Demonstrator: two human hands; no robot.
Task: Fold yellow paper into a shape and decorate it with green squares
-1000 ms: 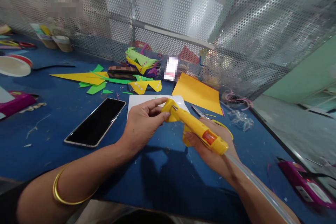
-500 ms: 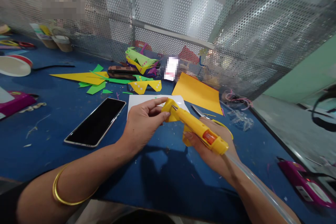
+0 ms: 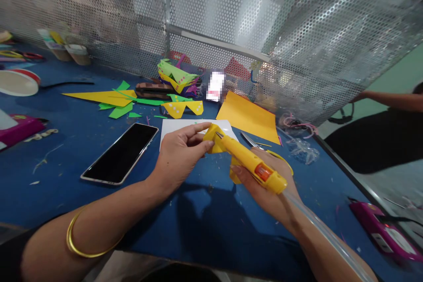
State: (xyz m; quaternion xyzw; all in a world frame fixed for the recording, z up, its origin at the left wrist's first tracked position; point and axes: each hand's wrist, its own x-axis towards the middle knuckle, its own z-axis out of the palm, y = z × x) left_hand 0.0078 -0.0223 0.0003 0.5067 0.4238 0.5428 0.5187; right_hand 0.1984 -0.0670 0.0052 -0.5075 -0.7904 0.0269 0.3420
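Between the thumb and fingers of my left hand (image 3: 180, 154) is a small folded piece of yellow paper (image 3: 214, 143). My right hand (image 3: 267, 176) grips a yellow glue gun (image 3: 251, 158), with a clear glue stick (image 3: 317, 220) running out of its back along my forearm. The gun's metal tip meets or nearly meets the yellow paper; whether glue is coming out I cannot tell. Behind my hands lies a white sheet (image 3: 172, 128). Scissors (image 3: 249, 139) with a yellow handle rest just beyond my right hand, which partly hides them.
A phone (image 3: 120, 154) lies left of my left hand. Further back are a yellow paper mask (image 3: 180, 108), green scraps (image 3: 120, 112), an orange-yellow sheet (image 3: 249, 116) and a lit, blurred screen (image 3: 215, 86). A purple power strip (image 3: 385, 231) is at right; a person (image 3: 386, 132) stands beyond the mesh.
A person in dark clothing has come into view at the right, beyond the table edge. My hands, the glue gun and the yellow paper have barely moved.
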